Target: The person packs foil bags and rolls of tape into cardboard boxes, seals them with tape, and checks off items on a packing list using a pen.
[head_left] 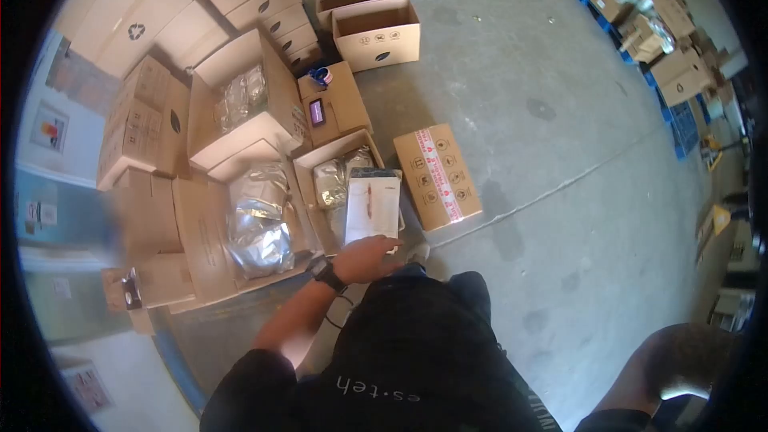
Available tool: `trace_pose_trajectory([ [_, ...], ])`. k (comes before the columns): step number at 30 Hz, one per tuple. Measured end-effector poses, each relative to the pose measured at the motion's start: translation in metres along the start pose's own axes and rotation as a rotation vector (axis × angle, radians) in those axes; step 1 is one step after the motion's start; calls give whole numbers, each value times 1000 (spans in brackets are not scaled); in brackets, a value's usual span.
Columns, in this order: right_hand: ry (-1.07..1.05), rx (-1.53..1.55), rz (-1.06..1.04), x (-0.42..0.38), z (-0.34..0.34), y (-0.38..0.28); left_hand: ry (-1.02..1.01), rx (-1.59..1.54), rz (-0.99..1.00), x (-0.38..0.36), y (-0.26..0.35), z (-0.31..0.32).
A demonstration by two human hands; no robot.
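My left hand (366, 259), with a dark watch (326, 273) on its wrist, is closed on the near end of a flat white box (373, 212) with a small picture on it. Dark edges show under this box, perhaps of other boxes in a stack. It lies over the right side of an open carton (310, 212) that holds silvery packets (329, 182). My right arm (632, 372) reaches out at the lower right; its hand cannot be made out there.
A closed carton with red-and-white fragile tape (440, 172) stands on the floor to the right. Larger open cartons with silver bags (260, 224) crowd the left. A purple-screened device (318, 112) and a tape roll (322, 76) rest on a carton. Loaded blue pallets (682, 128) stand far right.
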State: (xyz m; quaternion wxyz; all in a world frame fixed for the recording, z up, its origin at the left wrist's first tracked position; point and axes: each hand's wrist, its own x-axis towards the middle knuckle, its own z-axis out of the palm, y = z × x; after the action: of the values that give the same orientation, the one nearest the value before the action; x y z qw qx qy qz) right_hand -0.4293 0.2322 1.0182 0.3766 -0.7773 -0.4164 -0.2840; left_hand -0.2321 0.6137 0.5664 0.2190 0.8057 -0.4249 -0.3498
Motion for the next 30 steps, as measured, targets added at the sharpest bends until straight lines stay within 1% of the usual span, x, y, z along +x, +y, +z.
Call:
trace_pose_trajectory([
  [3,-3,107,60,-29,-31,64,35,-96,-101,15,-12,23],
  [5,20,215,228,-62,-35,123,56,-50,-202,16,-53,68],
  [6,90,105,408,-79,-13,152,55,-30,-236,9,-65,90],
  [7,202,249,536,-107,11,190,77,-200,-419,-3,-58,98],
  [8,341,398,648,-136,35,231,183,-532,-534,-12,-66,124],
  [9,364,417,768,-160,63,278,294,-798,-597,-23,-54,139],
  [10,282,375,854,-182,99,314,455,-1237,-505,-36,-92,202],
  [11,172,329,917,-207,141,346,419,-1215,-593,-25,-100,205],
  [13,-79,258,967,-252,219,392,280,-988,-801,22,-95,185],
  [14,-199,234,987,-268,249,408,222,-911,-852,47,-91,174],
  [15,-308,235,1006,-279,274,416,165,-857,-873,67,-89,164],
  [17,-487,273,1023,-286,318,416,117,-797,-887,96,-90,153],
  [21,-721,391,1056,-285,392,421,83,-752,-892,121,-109,143],
  [22,-748,387,1074,-281,399,434,76,-756,-904,125,-113,133],
  [23,-777,387,1066,-296,424,435,89,-763,-903,126,-121,133],
  [24,-817,410,1044,-291,437,441,106,-774,-908,123,-135,133],
  [25,-734,409,1114,-289,442,451,121,-791,-919,114,-146,131],
  [26,-674,428,1158,-302,447,447,144,-795,-924,101,-160,149],
  [27,-476,300,1088,-320,465,446,153,-776,-926,85,-168,167],
  [28,-552,364,1087,-346,483,452,145,-722,-910,73,-179,193],
  [29,-656,408,1088,-345,480,462,152,-662,-898,68,-182,218],
  [30,-737,434,1095,-347,475,475,215,-689,-919,67,-185,248],
])
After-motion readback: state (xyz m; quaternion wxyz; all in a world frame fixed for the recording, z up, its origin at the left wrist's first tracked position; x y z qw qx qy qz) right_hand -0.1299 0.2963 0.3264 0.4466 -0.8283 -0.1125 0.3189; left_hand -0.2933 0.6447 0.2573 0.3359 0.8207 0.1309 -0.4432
